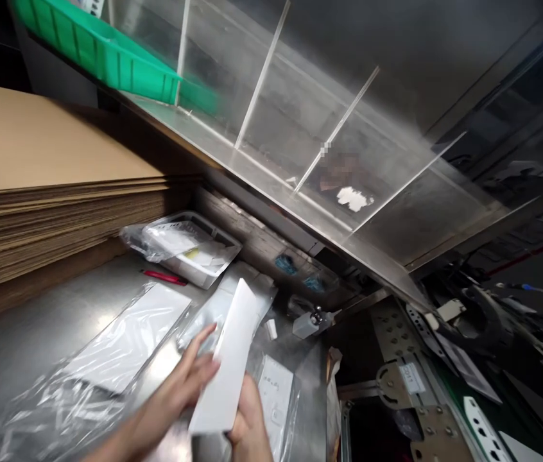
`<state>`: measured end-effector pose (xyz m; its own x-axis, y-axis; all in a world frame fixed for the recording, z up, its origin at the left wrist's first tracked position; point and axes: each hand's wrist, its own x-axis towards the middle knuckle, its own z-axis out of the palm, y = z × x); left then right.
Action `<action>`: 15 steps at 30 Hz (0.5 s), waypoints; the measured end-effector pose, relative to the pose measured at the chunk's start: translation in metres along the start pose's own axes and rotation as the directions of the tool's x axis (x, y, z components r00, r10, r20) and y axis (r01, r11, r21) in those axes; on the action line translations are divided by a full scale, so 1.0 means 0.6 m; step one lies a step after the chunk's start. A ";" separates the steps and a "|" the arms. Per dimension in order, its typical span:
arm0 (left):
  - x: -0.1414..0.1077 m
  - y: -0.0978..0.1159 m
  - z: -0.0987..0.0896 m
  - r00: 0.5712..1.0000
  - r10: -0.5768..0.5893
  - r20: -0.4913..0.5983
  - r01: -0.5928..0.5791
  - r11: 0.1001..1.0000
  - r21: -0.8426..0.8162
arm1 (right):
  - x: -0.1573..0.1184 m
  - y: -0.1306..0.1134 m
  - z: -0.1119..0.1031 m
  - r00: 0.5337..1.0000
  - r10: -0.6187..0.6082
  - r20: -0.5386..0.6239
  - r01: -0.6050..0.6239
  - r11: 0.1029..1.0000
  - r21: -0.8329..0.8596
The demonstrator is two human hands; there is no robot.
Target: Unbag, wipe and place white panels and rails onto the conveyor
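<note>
White panel (227,366), free of wrapping, sits gripped in our right fingers (251,399), our left fingers (204,373) loosely spread against it, while a second panel (129,337) lies under clear plastic (47,410).

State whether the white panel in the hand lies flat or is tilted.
Tilted: the white panel slants upward, gripped near its lower end by the right hand.

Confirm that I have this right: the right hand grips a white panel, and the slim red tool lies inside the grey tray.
No, one thing is off: the head view shows the slim red tool on the metal table, beside the grey tray, not inside it. The right hand does grip a white panel.
</note>
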<state>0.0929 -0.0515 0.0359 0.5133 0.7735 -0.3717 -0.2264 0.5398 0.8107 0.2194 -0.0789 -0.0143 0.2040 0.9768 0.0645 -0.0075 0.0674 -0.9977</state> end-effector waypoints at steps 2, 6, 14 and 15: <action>0.025 0.022 -0.006 0.997 0.005 -0.073 -0.006 1.000 -0.007 | 0.018 0.014 -0.004 0.989 0.150 0.003 -0.148 0.977 0.150; 0.062 0.009 -0.017 0.986 -0.070 -0.150 0.049 0.989 -0.138 | 0.017 0.030 -0.028 0.916 0.398 -0.058 -0.330 0.826 0.456; 0.081 -0.021 -0.007 0.969 -0.194 -0.156 0.152 0.958 -0.244 | 0.017 0.001 -0.078 0.885 0.443 -0.140 -0.288 0.761 0.582; 0.083 -0.020 -0.007 0.967 -0.200 -0.156 0.157 0.955 -0.250 | 0.019 -0.001 -0.080 0.883 0.444 -0.152 -0.281 0.760 0.586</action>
<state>0.1175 -0.0180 0.0057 0.4124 0.6921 -0.5924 -0.3429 0.7203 0.6029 0.2686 -0.0775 -0.0139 0.3258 0.8615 -0.3894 -0.6365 -0.1047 -0.7641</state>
